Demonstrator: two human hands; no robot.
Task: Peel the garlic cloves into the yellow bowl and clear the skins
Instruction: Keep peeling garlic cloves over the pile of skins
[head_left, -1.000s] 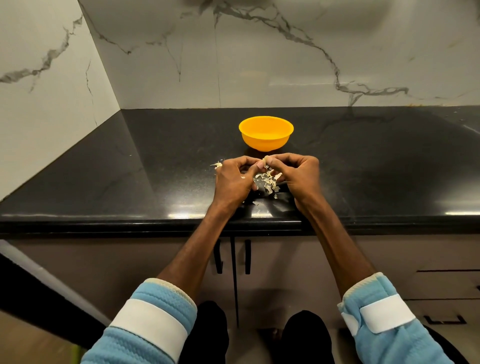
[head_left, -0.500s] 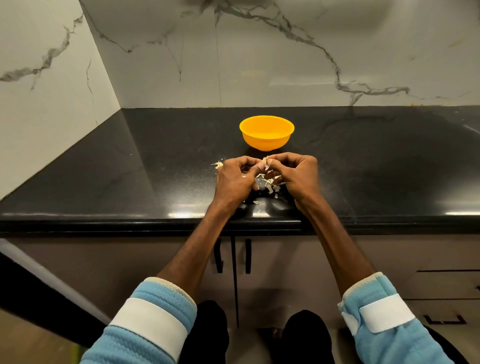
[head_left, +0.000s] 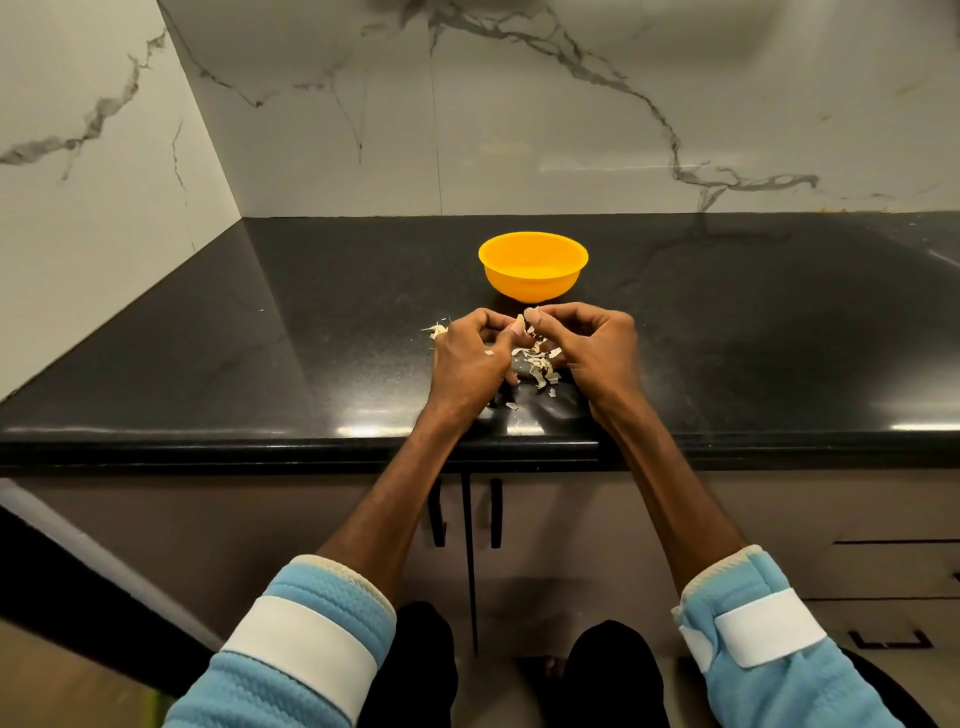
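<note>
Two hands are working at the front of the black granite countertop (head_left: 218, 374): our left hand (head_left: 470, 358) is curling shut around a garlic clove (head_left: 518, 326) while our right hand (head_left: 592, 345) is pinching at its skin, and the loose skins (head_left: 537, 364) beneath are lying more exposed than a moment ago. We are judging peeling as ongoing, with the yellow bowl (head_left: 533, 267) sitting just beyond the hands before the marble-patterned wall (head_left: 571, 104).

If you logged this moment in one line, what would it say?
step: peeling | left hand and right hand: pinching garlic clove | skins: on counter | bowl: behind hands
</note>
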